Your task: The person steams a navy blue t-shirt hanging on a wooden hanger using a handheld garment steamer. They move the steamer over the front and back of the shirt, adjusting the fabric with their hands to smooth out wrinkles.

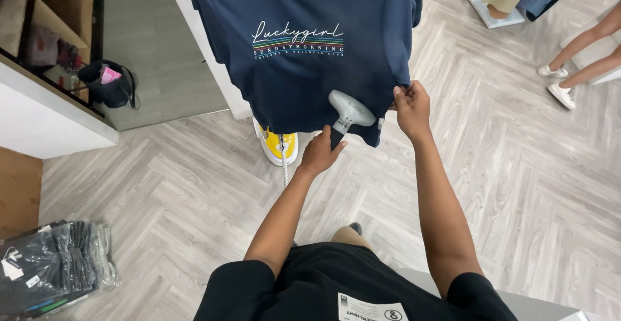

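— Nearest us is our own black shirt (310, 282), soft knit, with a white paper tag (372, 308) lying on it at the bottom edge.

— And beyond it, our two bare forearms reach up to the navy T-shirt (304, 43), which hangs flat in front of us (smooth cotton, a white script and rainbow stripes printed across the chest).

— Our left hand (321, 154) is clenched round the dark handle of the grey steamer head (350, 110); its rounded, wedge-shaped plastic nose rests against the cloth just above the hem.

— Our right hand (412, 109) pinches the T-shirt's lower right edge between thumb and fingers (400, 96), drawing the fabric taut just beside the steamer.

— A pale braided hose (284, 166) drops from below the left hand, passing a yellow-and-white base (279, 146) on the floor.

— The floor (517, 185) is grey herringbone wood, open to our right and below the hem.

— At lower left lies a stack of dark garments in crinkled clear bags (55, 266); a white-edged shelf unit (45, 114) stands above it, a black bag (110, 85) beside it.

— Someone's bare legs in white shoes (561, 94) stand well apart, upper right.
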